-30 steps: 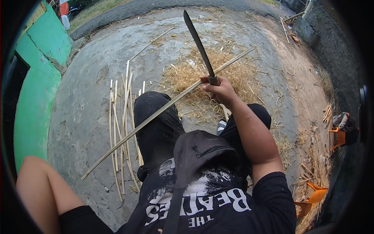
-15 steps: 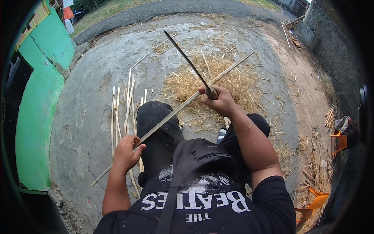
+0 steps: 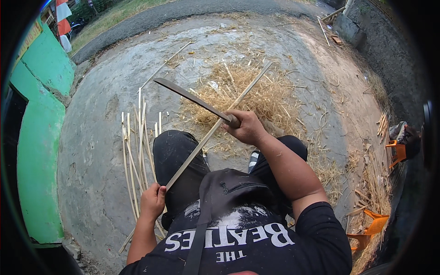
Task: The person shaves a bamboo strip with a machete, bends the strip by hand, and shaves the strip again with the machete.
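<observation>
My left hand [image 3: 152, 200] is closed round the near end of a long pale bamboo strip [image 3: 196, 151], beside my left knee. The strip slants up and away to the right across my lap, its far end over the shavings. My right hand [image 3: 248, 128] grips the short handle of a long-bladed knife [image 3: 190, 97], whose dark blade points to the far left. Near the handle, the blade crosses the strip and appears to rest against it. Whether my right fingers also touch the strip is hidden.
A heap of curly shavings [image 3: 256, 91] lies on the concrete ground [image 3: 91, 151] before my feet. Several bamboo strips [image 3: 143, 137] lie left of my left leg. A green wall [image 3: 39, 151] stands at the left; an orange plastic piece [image 3: 373, 224] and bamboo scraps [image 3: 371, 178] at the right.
The knife blade has swung down to the left and lies flatter. My left hand has moved nearer to me, and the strip's far end has shifted left. Both hands keep their hold.
</observation>
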`<state>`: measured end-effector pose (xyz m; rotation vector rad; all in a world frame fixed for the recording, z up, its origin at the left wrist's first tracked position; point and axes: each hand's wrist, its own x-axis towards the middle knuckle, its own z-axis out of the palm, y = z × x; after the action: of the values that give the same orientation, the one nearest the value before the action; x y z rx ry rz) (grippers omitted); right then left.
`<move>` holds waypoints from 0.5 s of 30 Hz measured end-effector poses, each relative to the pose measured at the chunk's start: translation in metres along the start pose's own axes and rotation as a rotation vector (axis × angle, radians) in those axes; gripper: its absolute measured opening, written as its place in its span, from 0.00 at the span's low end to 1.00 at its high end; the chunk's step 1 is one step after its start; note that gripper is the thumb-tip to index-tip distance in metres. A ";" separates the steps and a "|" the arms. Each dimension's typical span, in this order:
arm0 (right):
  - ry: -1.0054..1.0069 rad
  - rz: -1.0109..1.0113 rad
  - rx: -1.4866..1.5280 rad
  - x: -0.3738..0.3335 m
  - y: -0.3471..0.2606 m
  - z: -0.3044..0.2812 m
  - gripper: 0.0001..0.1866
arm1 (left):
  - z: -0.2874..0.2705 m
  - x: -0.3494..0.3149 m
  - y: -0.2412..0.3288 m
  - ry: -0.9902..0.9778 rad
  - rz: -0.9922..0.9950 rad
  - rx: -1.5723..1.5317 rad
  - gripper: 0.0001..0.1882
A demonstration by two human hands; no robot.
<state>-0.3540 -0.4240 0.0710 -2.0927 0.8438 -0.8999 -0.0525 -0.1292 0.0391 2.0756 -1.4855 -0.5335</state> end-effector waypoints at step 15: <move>-0.170 -0.072 -0.719 0.001 0.015 -0.003 0.09 | 0.027 0.002 -0.002 0.150 0.056 0.168 0.29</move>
<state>-0.3599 -0.4340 0.0612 -2.7771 1.1159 -0.4684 -0.0657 -0.1359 0.0168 2.1415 -1.5396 -0.2321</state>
